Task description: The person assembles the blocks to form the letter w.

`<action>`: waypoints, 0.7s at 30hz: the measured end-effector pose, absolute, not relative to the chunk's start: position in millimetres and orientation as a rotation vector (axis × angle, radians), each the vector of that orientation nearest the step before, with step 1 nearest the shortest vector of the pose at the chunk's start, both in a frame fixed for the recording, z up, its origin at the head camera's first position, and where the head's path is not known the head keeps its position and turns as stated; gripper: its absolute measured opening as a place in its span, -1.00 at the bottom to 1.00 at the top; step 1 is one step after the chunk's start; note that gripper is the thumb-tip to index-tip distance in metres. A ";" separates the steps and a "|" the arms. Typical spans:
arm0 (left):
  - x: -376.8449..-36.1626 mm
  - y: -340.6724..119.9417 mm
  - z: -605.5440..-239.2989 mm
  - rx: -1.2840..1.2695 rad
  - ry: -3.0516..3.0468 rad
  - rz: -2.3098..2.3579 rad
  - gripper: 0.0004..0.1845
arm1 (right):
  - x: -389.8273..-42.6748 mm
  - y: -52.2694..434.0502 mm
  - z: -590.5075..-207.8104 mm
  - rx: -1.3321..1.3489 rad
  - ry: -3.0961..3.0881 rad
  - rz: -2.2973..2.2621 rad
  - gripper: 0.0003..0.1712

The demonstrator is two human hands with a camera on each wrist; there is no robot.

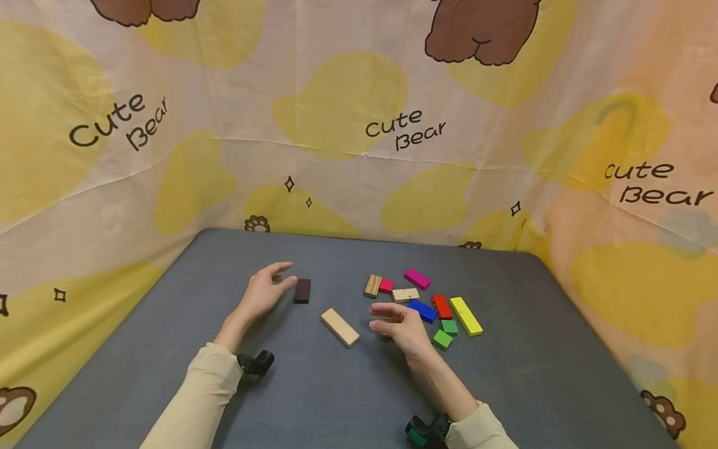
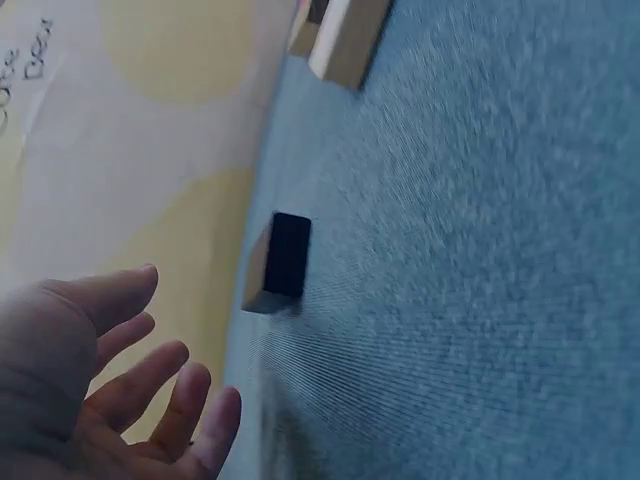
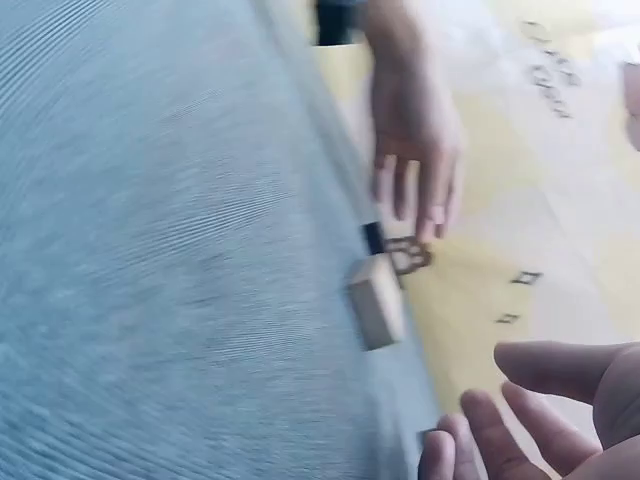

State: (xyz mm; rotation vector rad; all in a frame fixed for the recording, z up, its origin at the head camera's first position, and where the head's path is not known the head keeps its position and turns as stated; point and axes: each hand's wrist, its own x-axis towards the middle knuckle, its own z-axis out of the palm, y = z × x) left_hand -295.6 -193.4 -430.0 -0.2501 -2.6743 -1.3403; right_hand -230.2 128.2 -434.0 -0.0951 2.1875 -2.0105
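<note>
Closest to my lens sit the two cream sleeves, each with a dark wrist camera strapped on, resting over the grey desk (image 1: 140, 349). My left hand (image 1: 263, 293) lies with fingers straight and relaxed, grip released and holding nothing; its fingertips are just beside the dark brown block (image 1: 302, 290), not clearly touching it. From the left wrist view that block (image 2: 280, 262) shows a dark top face and pale wooden sides, lying flat on the cloth. My right hand (image 1: 399, 325) hovers with fingers loosely spread, grip also released. It sits between the long pale wooden block (image 1: 339, 327), which lies flat and angled on the desk, and the cluster of coloured pieces.

Counting the cluster, I see one striped wooden block (image 1: 373, 285), one small pale block (image 1: 406, 294), two pink blocks (image 1: 417, 279), one blue (image 1: 423, 310), one red (image 1: 442, 306), one yellow bar (image 1: 466, 315) and two green blocks (image 1: 442, 339). They lie close together, several touching.
</note>
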 end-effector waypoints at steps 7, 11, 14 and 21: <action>-307.0 -199.1 -440.3 -0.182 -2.610 -1.588 -0.48 | -235.6 122.0 -445.6 -0.161 2.202 -1.950 -0.50; -311.5 -199.4 -446.0 -0.143 -2.529 -1.792 -0.47 | -239.5 121.8 -447.8 -0.248 2.189 -1.897 -0.44; -313.7 -199.3 -450.7 -0.111 -2.503 -1.864 -0.46 | -241.1 120.8 -449.1 -0.300 2.179 -1.856 -0.40; -318.9 -194.9 -456.4 -0.127 -2.520 -1.879 -0.44 | -240.1 114.3 -440.7 -0.350 2.172 -1.811 -0.42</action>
